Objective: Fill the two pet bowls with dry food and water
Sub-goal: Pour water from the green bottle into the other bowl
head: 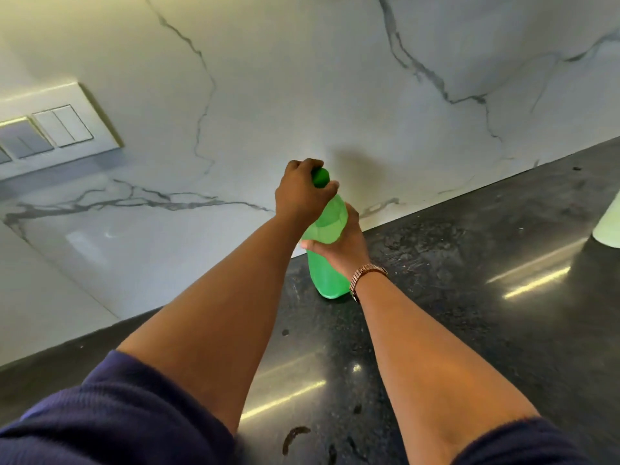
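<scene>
While right hand (339,250) clamps green bottle (327,273) on counter (469,297), left hand (302,193) pinches cap (321,177); I'd twist slowly, keep base planted.

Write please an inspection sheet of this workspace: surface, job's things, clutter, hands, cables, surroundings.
Surface: dark speckled counter, glossy, with smudges and a dark smear near the front edge.
Job's things: green bottle upright on the counter, cap on; no bowls or food in view.
Clutter: pale object at the right edge, cut off, cannot tell what it is.
Hands: left hand grips the cap; right hand holds the bottle's body, a watch on that wrist.
Cables: nothing seen.
Surroundings: white marble wall with grey veins; switch panel on the left.
</scene>
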